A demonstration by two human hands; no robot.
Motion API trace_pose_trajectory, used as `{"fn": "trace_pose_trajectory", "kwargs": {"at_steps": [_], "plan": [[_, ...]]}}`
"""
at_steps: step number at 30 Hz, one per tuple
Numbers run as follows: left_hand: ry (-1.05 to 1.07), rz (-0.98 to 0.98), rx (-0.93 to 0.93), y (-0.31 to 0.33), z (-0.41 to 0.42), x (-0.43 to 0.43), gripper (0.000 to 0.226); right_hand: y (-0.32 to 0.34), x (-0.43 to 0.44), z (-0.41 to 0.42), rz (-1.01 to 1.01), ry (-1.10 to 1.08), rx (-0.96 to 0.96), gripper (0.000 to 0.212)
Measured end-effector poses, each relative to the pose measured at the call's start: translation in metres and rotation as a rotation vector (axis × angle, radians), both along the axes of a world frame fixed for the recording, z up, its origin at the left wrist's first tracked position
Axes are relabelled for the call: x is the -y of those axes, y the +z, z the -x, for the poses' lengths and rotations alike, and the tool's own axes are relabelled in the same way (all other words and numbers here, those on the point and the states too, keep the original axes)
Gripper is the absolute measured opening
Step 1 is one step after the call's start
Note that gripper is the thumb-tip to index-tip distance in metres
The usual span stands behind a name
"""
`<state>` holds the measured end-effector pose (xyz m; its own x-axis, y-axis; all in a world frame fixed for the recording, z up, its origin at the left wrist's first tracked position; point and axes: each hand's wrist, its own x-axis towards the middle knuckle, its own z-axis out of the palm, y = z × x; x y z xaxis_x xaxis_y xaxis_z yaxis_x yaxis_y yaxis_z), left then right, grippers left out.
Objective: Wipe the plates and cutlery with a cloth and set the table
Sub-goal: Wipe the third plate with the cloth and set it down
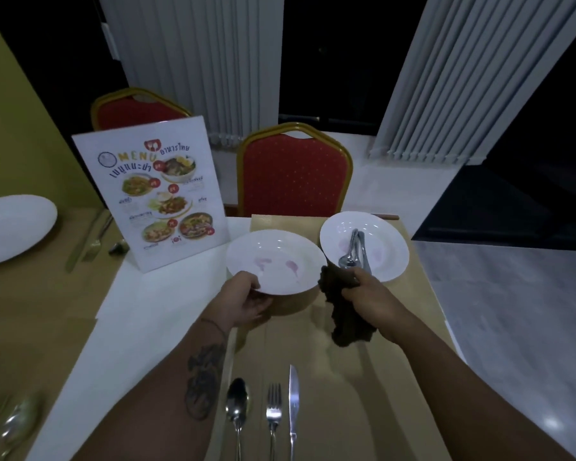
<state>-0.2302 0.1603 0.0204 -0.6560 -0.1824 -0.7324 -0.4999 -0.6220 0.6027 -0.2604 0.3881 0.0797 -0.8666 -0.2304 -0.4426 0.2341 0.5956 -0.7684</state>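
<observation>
Tabletop (167,314) fills most of the view, white down the middle with tan placemats (363,377) laid over it. At twelve o'clock beyond its far edge stands a red padded chair (295,174) with a gold frame, a second one showing behind the upright menu card (153,191) at about eleven o'clock. At nine o'clock lies a large white plate (12,227), well apart from the hands.

Near the centre, a white plate with pink smears (276,261) is lifted off the mat and tilted; the left hand (246,299) grips its near rim, thumb on top and fingers curled beneath. Just beside it at one o'clock rests a second white plate (364,244), also smeared pink, with several pieces of cutlery (354,249) piled in it.

The right hand (373,294) is closed in a fist around a dark cloth (343,307), which hangs crumpled below the hand, between the two plates and close to the held plate's right edge.

At six o'clock, on the near placemat, lie a spoon (237,407), a fork (274,410) and a knife (293,404), side by side and apart.
</observation>
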Motion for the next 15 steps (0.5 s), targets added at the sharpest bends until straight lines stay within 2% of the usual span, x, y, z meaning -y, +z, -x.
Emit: {"fn": "trace_pose_trajectory", "kwargs": {"at_steps": [3,6,8,10,12,15], "plan": [[0.055,-0.138,-0.076,0.01,-0.015,0.001,0.032,0.012,0.023,0.004,-0.077,0.007,-0.155,0.029],[0.01,-0.131,-0.071,0.012,-0.031,0.002,0.028,0.022,0.055,-0.005,-0.136,0.042,-0.424,0.027],[-0.018,-0.138,-0.105,0.015,-0.041,0.004,0.024,0.023,0.077,-0.021,-0.153,0.101,-0.536,0.021],[-0.015,-0.159,-0.154,0.021,-0.049,0.007,0.024,0.016,0.096,-0.037,-0.179,0.167,-0.593,0.018],[0.024,-0.183,-0.204,0.026,-0.051,0.013,0.037,0.006,0.107,-0.05,-0.207,0.223,-0.594,0.023],[0.017,-0.084,-0.265,0.04,-0.055,0.027,0.05,0.007,0.111,-0.073,-0.24,0.27,-0.561,0.031]]}}
